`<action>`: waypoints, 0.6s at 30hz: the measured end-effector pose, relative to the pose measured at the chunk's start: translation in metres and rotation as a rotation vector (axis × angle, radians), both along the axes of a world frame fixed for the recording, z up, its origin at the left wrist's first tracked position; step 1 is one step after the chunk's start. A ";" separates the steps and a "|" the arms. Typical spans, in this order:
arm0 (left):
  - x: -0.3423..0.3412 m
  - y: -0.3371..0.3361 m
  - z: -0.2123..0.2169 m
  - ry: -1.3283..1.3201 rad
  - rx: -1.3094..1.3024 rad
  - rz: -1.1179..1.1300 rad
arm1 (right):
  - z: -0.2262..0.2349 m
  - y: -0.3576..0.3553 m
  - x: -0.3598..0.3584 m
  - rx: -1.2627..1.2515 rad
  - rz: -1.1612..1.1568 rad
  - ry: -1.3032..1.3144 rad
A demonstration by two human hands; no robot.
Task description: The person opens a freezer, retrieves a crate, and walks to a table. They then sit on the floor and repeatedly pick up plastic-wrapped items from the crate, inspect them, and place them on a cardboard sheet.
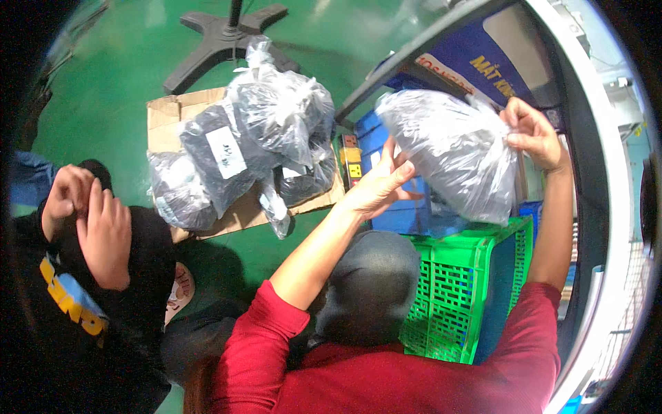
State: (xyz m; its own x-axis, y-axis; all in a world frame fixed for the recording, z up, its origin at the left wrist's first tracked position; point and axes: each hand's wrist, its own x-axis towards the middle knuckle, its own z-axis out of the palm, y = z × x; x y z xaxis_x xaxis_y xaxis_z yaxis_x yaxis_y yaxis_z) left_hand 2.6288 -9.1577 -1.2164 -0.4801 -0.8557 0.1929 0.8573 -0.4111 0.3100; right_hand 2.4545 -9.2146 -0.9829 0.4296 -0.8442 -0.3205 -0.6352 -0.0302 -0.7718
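One clear bag [452, 155] of dark goods sits above one green crate [483, 238]. The left hand [376, 186] presses open fingers against it; the right hand [531, 134] pinches its top corner. About four similar bags [262, 131] lie on one cardboard sheet [162, 114].

1. I see a clear plastic bag [452, 155] stuffed with dark, grey-black fabric, bulging and crinkled, glossy where the light hits it.
2. It is held up off any surface, tilted, its long side running from about ten o'clock down to four o'clock.
3. Its lower end hangs just above the rim of a green plastic crate [483, 238], at two o'clock from the picture's centre.
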 end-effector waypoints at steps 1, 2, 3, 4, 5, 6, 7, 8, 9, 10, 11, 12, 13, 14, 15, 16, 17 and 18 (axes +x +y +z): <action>0.004 -0.001 0.004 0.104 -0.012 -0.044 | -0.009 0.002 0.009 -0.005 0.017 -0.026; 0.010 -0.002 0.006 0.205 -0.019 -0.089 | -0.019 0.003 0.019 -0.003 0.033 -0.054; 0.020 -0.004 0.006 0.184 -0.012 -0.053 | -0.025 0.004 0.029 -0.046 0.061 -0.066; 0.029 -0.005 0.006 0.164 -0.007 -0.023 | -0.028 0.006 0.038 -0.053 0.034 -0.057; 0.035 -0.005 0.007 0.150 -0.003 0.036 | -0.033 0.005 0.042 -0.050 0.044 -0.050; 0.040 -0.005 0.008 0.136 0.001 0.095 | -0.039 0.004 0.046 -0.046 0.053 -0.043; 0.044 -0.004 0.011 0.118 0.004 0.151 | -0.042 0.008 0.053 -0.091 0.051 -0.009; 0.047 -0.005 0.013 0.129 0.008 0.193 | -0.048 0.009 0.055 -0.181 0.081 -0.005; 0.049 -0.006 0.016 0.139 0.011 0.234 | -0.056 0.010 0.060 -0.279 0.085 0.046; 0.055 -0.007 0.015 0.139 0.020 0.281 | -0.069 0.013 0.070 -0.371 0.091 0.087; 0.058 -0.008 0.012 0.123 0.032 0.306 | -0.076 0.021 0.083 -0.380 0.017 0.111; 0.062 -0.009 0.010 0.095 0.038 0.327 | -0.084 0.024 0.095 -0.449 -0.012 0.120; 0.062 -0.008 0.013 0.077 0.041 0.340 | -0.087 0.028 0.103 -0.487 -0.004 0.104; 0.063 -0.008 0.016 0.058 0.045 0.354 | -0.090 0.030 0.107 -0.524 0.005 0.088; 0.064 -0.006 0.019 0.037 0.056 0.361 | -0.092 0.030 0.107 -0.514 -0.004 0.062; 0.065 -0.006 0.018 0.024 0.048 0.378 | -0.094 0.028 0.110 -0.503 -0.007 0.036; 0.067 -0.006 0.017 0.011 0.041 0.396 | -0.097 0.027 0.112 -0.491 -0.010 0.010; 0.070 -0.006 0.015 -0.001 0.036 0.414 | -0.100 0.026 0.114 -0.469 -0.024 0.011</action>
